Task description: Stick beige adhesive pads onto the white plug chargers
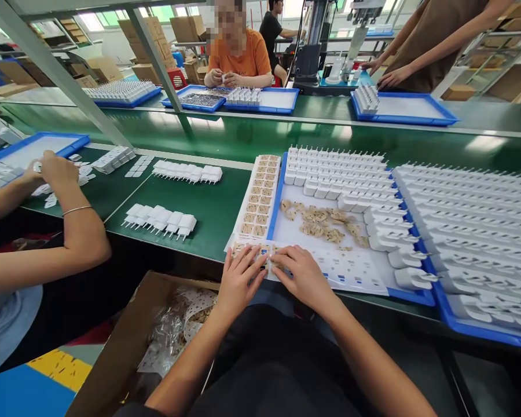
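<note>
In front of me a white perforated sheet (338, 271) overlaps the front edge of a blue-rimmed tray (410, 297). Its left end still carries tan round-patterned pieces, partly covered by my fingers. My left hand (239, 281) lies over that end with its fingers spread. My right hand (304, 277) rests just beside it, fingers apart and bent, fingertips on the sheet near the left ones. Whether a small piece lies between the fingertips is hidden. A pile of loose tan pieces (325, 222) lies in the tray. Another sheet of tan pieces (260, 194) lies along its left side.
White plug housings with pins (338, 168) stand in rows in my tray; a second full tray (473, 231) adjoins right. Plug groups (160, 220) lie left, near a co-worker's hands (58, 171). A cardboard box (130, 330) with scrap sits below. Other people work across the bench.
</note>
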`<state>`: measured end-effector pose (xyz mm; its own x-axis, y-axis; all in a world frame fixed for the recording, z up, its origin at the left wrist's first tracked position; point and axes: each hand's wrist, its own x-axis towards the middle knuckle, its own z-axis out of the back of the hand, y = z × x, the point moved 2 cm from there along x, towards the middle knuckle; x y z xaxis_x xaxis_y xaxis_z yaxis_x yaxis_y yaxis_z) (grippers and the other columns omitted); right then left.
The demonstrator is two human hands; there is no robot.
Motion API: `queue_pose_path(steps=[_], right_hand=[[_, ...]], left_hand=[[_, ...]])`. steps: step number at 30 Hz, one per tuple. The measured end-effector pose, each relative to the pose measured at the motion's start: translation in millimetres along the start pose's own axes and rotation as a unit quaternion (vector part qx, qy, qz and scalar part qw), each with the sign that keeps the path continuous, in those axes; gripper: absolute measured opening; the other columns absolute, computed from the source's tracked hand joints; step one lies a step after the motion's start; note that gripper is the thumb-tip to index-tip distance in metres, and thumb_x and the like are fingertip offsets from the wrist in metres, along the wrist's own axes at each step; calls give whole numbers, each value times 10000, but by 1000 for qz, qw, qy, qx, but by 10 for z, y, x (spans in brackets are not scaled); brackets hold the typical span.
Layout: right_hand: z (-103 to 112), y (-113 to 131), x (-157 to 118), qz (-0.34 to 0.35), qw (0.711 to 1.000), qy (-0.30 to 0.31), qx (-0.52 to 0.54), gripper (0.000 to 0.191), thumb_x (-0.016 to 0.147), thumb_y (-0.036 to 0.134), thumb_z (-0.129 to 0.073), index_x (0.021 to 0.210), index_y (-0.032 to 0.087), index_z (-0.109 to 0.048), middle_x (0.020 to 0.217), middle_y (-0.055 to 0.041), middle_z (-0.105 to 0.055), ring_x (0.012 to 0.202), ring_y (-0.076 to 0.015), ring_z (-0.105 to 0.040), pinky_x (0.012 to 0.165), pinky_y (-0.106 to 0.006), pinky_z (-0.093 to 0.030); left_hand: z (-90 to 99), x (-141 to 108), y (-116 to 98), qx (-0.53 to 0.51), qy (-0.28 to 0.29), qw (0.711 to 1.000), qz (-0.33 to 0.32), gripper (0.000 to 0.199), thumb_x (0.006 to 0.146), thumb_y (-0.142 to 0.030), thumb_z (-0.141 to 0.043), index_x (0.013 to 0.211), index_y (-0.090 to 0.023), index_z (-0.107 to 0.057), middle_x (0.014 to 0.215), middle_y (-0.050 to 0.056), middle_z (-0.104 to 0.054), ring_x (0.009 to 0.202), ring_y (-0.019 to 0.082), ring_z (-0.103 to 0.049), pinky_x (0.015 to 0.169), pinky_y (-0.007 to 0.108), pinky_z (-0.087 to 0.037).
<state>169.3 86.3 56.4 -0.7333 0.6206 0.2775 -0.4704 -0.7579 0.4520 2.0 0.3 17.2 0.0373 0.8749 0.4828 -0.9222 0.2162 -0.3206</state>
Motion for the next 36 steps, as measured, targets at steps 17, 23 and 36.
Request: queue_pose_path(steps=[17, 23, 36], right_hand=[[374, -227, -241, -63, 935, -153, 314, 132, 969, 308, -558, 924, 216, -641, 871, -44, -668, 782, -178, -631, 713, -313, -512], [281, -344, -259, -41, 927, -173, 331, 189, 929, 374, -590, 849, 210, -638, 790, -39, -659, 741, -180, -619, 713, -332, -516], [326, -320, -317, -23, 931, -212, 298, 157, 901, 343, -609, 810, 225, -658, 887, -64, -652, 847, -203, -630, 761, -359, -537]], left_hand=[[179, 497, -130, -44, -49, 998, 1, 352, 971, -243, -534, 1319, -268, -587, 1383, 97, -620, 1287, 271, -568, 1163, 539, -345], [-131, 1847, -550, -67, 15, 980, -188, 346, 951, -268, -566, 1287, -197, -603, 1428, 136, -562, 1361, 302, -487, 1127, 484, -409], [-752, 2595, -1148, -96, 78, 979, -164, 289, 767, -201, -783, 999, -144, -620, 1365, 187, -563, 1274, 348, -517, 1044, 494, -432]])
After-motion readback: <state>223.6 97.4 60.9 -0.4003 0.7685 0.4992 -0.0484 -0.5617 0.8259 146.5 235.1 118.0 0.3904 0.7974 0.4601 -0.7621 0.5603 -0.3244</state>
